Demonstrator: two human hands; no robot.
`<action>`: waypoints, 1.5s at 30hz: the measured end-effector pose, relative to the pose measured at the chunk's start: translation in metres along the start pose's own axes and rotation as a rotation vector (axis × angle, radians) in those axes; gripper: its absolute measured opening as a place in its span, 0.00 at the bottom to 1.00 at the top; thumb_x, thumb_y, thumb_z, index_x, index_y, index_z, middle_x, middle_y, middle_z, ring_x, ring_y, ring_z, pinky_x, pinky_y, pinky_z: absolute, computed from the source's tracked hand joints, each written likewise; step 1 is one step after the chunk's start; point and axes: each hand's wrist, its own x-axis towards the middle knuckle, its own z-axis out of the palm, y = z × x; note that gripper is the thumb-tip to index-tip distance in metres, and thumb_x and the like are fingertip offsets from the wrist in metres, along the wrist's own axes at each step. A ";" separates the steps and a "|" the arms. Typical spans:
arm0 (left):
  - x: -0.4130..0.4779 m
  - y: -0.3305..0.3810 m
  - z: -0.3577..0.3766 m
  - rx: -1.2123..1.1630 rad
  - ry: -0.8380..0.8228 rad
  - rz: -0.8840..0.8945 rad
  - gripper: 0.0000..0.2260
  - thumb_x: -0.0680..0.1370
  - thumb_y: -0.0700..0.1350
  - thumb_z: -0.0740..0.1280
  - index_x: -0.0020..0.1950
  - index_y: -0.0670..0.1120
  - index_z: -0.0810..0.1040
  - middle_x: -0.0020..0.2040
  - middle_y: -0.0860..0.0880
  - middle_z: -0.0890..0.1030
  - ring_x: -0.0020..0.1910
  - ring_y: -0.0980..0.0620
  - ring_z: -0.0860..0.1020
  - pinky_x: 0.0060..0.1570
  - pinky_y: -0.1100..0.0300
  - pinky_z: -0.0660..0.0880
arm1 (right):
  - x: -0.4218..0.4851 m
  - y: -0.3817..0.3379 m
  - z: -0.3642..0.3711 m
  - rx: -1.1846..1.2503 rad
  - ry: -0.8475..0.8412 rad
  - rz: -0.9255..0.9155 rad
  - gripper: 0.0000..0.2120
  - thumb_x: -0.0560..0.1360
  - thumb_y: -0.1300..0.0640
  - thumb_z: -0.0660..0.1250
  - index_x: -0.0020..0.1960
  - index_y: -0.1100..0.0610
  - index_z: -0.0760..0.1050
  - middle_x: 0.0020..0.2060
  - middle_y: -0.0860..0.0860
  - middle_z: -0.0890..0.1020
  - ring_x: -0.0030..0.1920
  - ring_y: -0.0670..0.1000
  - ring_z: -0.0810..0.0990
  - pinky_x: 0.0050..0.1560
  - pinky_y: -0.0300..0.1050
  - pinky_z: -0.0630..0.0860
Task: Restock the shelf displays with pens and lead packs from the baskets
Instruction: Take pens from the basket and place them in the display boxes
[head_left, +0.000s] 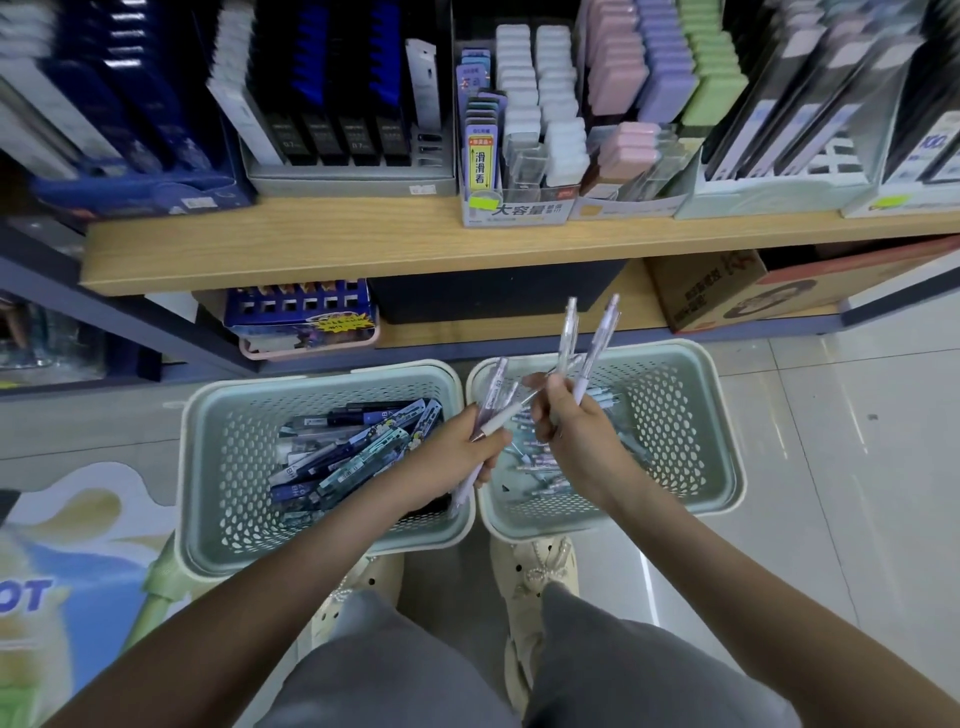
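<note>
Now the left hand (462, 452) is gripping a small bunch of pens (601, 338) and the right hand (566, 421) is gripping a few more above the right basket (675, 405), so the next move is probably lifting them up to the shelf (363, 244).

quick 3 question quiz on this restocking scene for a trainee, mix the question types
1. Fill in: the left basket and right basket stand on the tiled ____.
2. The dark lead packs lie in: A) the left basket; B) the right basket; C) neither.
3. True or false: the left hand is empty while the right hand grips pens.

Key: 1 floor; 2 A; 3 false, both hands grip pens.
</note>
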 end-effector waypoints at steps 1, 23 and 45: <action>-0.001 0.000 -0.001 0.008 -0.027 -0.006 0.02 0.81 0.44 0.64 0.52 0.49 0.71 0.36 0.50 0.74 0.33 0.54 0.73 0.37 0.60 0.73 | 0.001 -0.001 0.001 -0.014 0.013 -0.005 0.14 0.82 0.52 0.56 0.50 0.60 0.75 0.32 0.49 0.71 0.32 0.46 0.66 0.36 0.40 0.65; -0.025 0.018 -0.013 -0.582 0.259 0.053 0.09 0.80 0.39 0.63 0.60 0.41 0.76 0.57 0.36 0.80 0.57 0.37 0.78 0.63 0.40 0.72 | -0.024 -0.044 0.035 -0.407 -0.260 -0.039 0.04 0.81 0.59 0.61 0.47 0.56 0.68 0.35 0.54 0.76 0.28 0.46 0.68 0.28 0.37 0.66; -0.277 0.166 -0.081 -0.578 0.441 0.546 0.11 0.79 0.42 0.66 0.59 0.38 0.77 0.47 0.41 0.81 0.46 0.44 0.79 0.49 0.51 0.79 | -0.168 -0.238 0.198 -0.599 -0.482 -0.487 0.10 0.81 0.57 0.60 0.47 0.57 0.78 0.30 0.52 0.73 0.36 0.54 0.70 0.35 0.40 0.65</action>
